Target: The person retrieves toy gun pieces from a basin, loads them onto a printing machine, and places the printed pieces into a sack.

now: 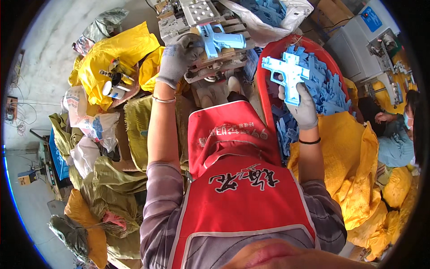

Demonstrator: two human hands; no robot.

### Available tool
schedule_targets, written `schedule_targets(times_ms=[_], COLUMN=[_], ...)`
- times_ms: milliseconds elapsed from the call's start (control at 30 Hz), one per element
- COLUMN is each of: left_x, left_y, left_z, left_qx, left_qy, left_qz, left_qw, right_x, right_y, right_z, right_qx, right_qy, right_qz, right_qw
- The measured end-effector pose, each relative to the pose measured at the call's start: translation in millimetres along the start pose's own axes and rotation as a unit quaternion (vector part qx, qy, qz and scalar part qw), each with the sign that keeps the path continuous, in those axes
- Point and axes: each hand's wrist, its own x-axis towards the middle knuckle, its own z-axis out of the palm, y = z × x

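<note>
My left hand (175, 60), in a grey knit glove, has its fingers curled at the left end of a light-blue toy pistol (219, 41). Dark marks show on that piece, and it is over the near edge of a bench fixture (204, 67). On the other side, my gloved right hand (305, 110) grips the handle of a second light-blue toy pistol piece (286, 71), its barrel pointing left. This one is held up above a red tub (264, 96) heaped with blue plastic pieces (323, 85).
A pale moulded plate (197, 11) is at the back of the bench. A white sack (257, 27) with more blue pieces lies behind the tub. Yellow sacks (345, 157) are at right, near a seated person (396, 141) and a grey machine (354, 45). Green sacks (112, 184) pile up at left.
</note>
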Motion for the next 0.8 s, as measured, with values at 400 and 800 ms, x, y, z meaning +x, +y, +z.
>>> schedule_targets(times_ms=[400,800], left_x=[-99,-238], left_y=[-53,-84], left_z=[-31,-62], left_qx=[-0.087,0.111], left_qy=[0.288,0.237], left_qz=[-0.125,-0.364], left_qw=[0.945,0.894], right_x=[149,170], right_y=[2,-29], right_z=[83,33], right_qx=[-0.656,-0.712], right_qy=[-0.207,-0.204], right_qz=[-0.356,-0.382], right_qw=[0.632,0.553])
